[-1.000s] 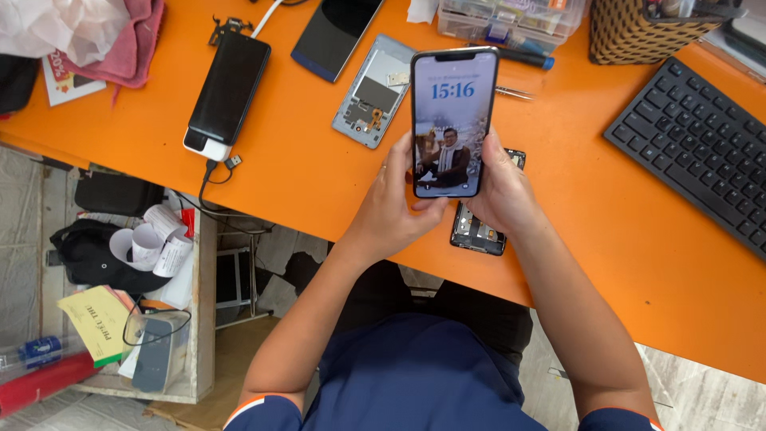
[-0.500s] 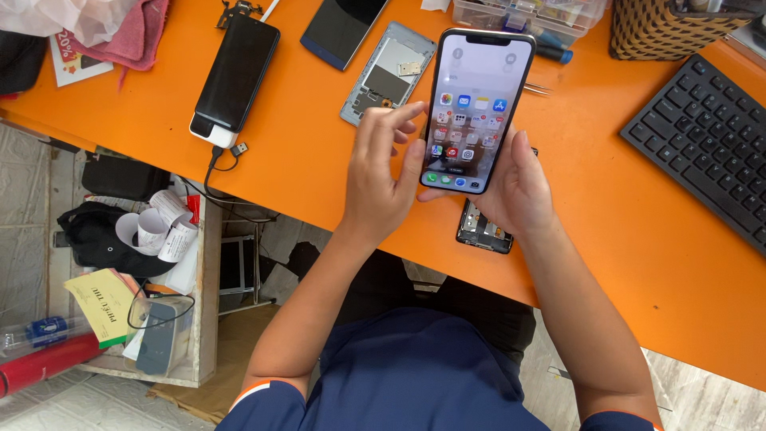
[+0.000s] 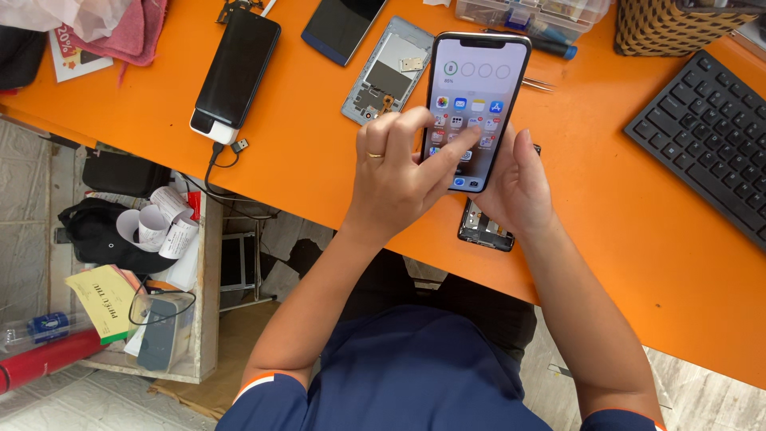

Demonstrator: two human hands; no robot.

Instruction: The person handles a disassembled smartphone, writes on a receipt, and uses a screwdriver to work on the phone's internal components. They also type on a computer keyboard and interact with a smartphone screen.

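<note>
Item: smartphone [image 3: 477, 104], dark-framed, screen lit and showing a grid of app icons. Location: held upright above the orange table [image 3: 303, 160], near its front edge, in front of the person's chest.

Right hand [image 3: 519, 179]: wrapped around the phone's lower end from behind, fingers closed on its edge, carrying its weight.

Left hand [image 3: 395, 172]: holds nothing; fingers loosely curled, index finger extended, its tip touching the lower part of the screen. A ring sits on one finger.

Step in hand, as judged: checking the touchscreen by tapping or swiping among the icons.

Next move calls for, as judged: a steady right-hand grip and light, accurate fingertip contact, since the icons are small and closely spaced.

Nearby on the table:
- opened phone body [image 3: 484, 227], internals exposed, lying just beneath the right hand
- grey phone back housing [image 3: 383, 72], emptied, beside the lit phone
- dark phone, face up [image 3: 341, 25], at the far edge
- black power bank [image 3: 237, 68] with a short cable
- black keyboard [image 3: 706, 136], to the right
- clear parts box [image 3: 535, 12]
- woven basket [image 3: 670, 24]
</note>
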